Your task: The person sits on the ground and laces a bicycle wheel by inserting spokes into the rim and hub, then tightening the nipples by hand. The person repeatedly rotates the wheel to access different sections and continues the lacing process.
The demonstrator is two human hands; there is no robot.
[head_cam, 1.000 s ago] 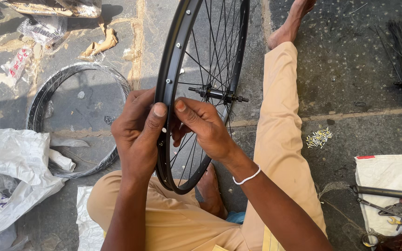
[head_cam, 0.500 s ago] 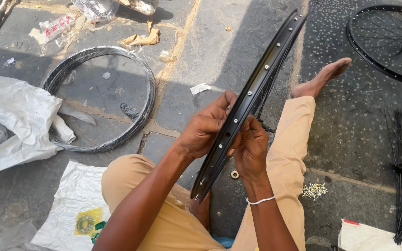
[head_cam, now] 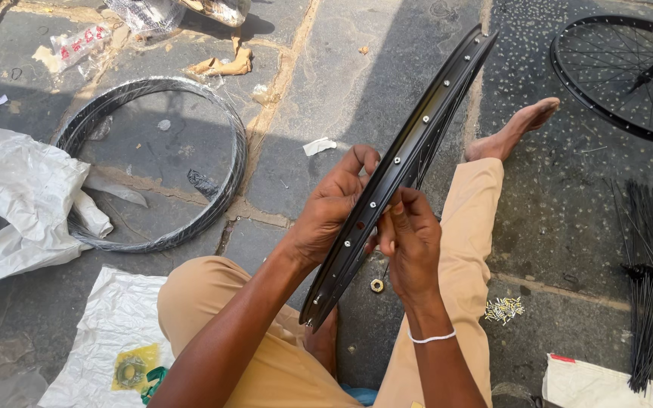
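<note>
**Rim turned edge-on between both hands**

Swung round since a second ago, the black wheel rim (head_cam: 410, 151) now shows its edge, slanting from lap to upper right. Left hand (head_cam: 334, 211) wraps its near side, fingers curled closed on it. Right hand (head_cam: 411, 238) pinches the rim's other side, wrist bent, above a small nut (head_cam: 376, 285) on the pavement.

black wheel rim (head_cam: 410, 162) now turning edge-on toward the camera, spokes and hub slipping from sight, left hand (head_cam: 334, 208) and right hand (head_cam: 411, 242) shifting their pinch along its edge
</note>
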